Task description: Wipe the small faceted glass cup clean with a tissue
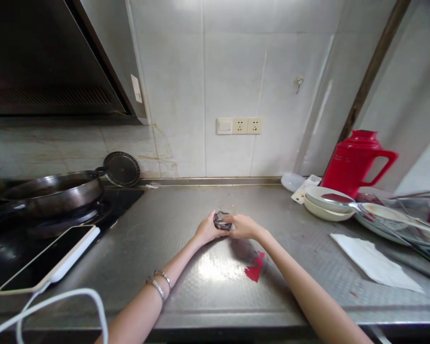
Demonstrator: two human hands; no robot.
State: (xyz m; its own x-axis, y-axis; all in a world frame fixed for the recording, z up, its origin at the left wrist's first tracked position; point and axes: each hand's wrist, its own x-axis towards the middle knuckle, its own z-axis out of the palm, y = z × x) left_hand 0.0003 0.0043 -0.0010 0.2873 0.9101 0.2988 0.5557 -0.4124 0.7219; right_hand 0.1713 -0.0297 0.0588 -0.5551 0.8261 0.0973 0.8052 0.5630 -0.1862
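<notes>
Both my hands meet over the middle of the steel counter [186,286]. My left hand [207,230] and my right hand [242,227] are closed together on a small crumpled clear wrapper [221,220] with dark content, held just above the counter. A bracelet [159,282] sits on my left wrist. A red scrap [255,268] lies on the counter just below my right wrist.
A pan [53,191] sits on the stove at the left, a round lid [122,168] behind it. A phone [48,258] with a white cable [68,298] lies front left. At the right: stacked bowls [326,203], plates, a red jug [354,160], a white napkin [372,260].
</notes>
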